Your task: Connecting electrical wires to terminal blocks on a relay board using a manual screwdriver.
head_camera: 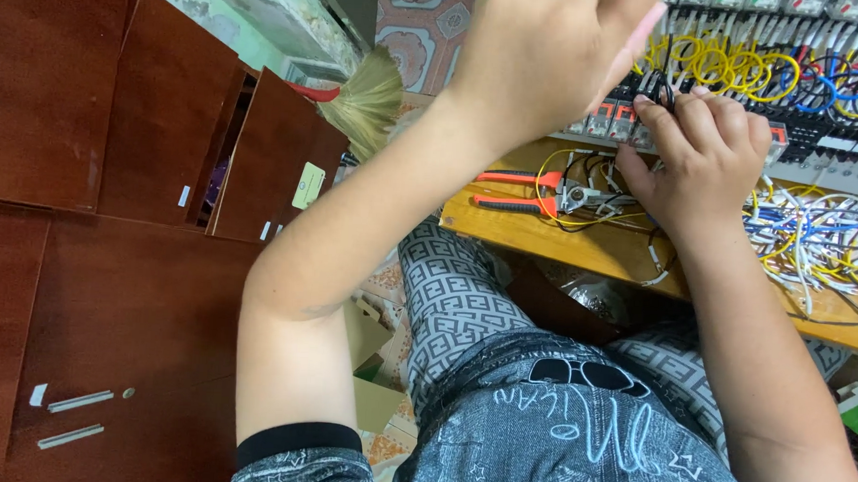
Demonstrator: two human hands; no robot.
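Observation:
My right hand (705, 159) is at a row of terminal blocks (616, 119) on a wiring panel, its fingertips pinched on a thin black wire (663, 95). Raised above and to the left of it is my left hand (543, 53), seen from the back and blurred. A pale pink edge shows at its right side, and its fingers are hidden, so what it holds cannot be made out. Yellow and blue looped wires (745, 70) run across the panel behind both hands.
Orange-handled wire strippers (518, 191) lie on a wooden board (583, 246) left of my right hand. A tangle of white, yellow and blue wires (825, 234) lies to the right. Brown cabinets (116, 112), a broom (363, 98) and cardboard scraps (371, 364) are at left.

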